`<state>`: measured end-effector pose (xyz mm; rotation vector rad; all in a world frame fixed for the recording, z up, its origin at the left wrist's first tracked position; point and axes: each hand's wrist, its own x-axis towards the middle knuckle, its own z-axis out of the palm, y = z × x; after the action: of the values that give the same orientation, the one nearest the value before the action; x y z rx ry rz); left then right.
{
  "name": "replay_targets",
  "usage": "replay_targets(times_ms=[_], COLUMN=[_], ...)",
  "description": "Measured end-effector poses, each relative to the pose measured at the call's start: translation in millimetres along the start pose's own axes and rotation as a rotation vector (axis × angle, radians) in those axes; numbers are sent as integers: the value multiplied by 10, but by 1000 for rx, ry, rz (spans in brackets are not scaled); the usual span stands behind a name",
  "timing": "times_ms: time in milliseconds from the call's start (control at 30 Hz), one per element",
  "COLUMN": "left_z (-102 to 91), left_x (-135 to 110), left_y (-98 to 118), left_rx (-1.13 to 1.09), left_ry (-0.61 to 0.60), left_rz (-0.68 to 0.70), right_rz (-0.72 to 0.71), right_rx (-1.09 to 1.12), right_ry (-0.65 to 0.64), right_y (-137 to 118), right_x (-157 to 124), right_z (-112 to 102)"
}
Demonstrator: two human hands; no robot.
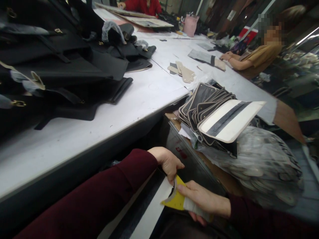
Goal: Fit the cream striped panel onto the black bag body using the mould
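Observation:
Low in front of me lies a white panel with a dark stripe (147, 217), partly under my left sleeve. My left hand (168, 163) is bent over its far end, fingers pinched at the edge beside a curved dark line. In my right hand (205, 198) is a yellow piece with a curved, pale edge (176, 198), which meets the panel's end. Its thumb presses on the yellow part, and a greyish-white part runs back under the palm. My fingertips on the underside are mostly hidden.
Dark, pale-edged panels (196, 106) are stacked to the right, a striped white panel (230, 121) on top. A plastic-wrapped bundle (264, 166) lies beside them. Black bags (74, 66) cover the left of the white table (149, 89). Two other people sit farther off, one at right (259, 61).

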<state>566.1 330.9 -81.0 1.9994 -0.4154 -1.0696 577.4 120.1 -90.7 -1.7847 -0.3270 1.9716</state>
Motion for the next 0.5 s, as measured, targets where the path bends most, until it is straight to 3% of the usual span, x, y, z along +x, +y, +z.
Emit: replay_targets(times_ms=[267,400,500], left_z=[-46,-67,-37], left_x=[-106,-357,-619], left_y=[73,128,96], left_rx=[71,75,60], left_ry=[-10,85,270], left_rz=[-46,-71,-103], right_rz=[-88,-96,-116], right_rx=[128,214,291], right_ry=[-10,-7,9], right_y=[24,47,65], right_x=[165,202,205], right_z=[161,291,421])
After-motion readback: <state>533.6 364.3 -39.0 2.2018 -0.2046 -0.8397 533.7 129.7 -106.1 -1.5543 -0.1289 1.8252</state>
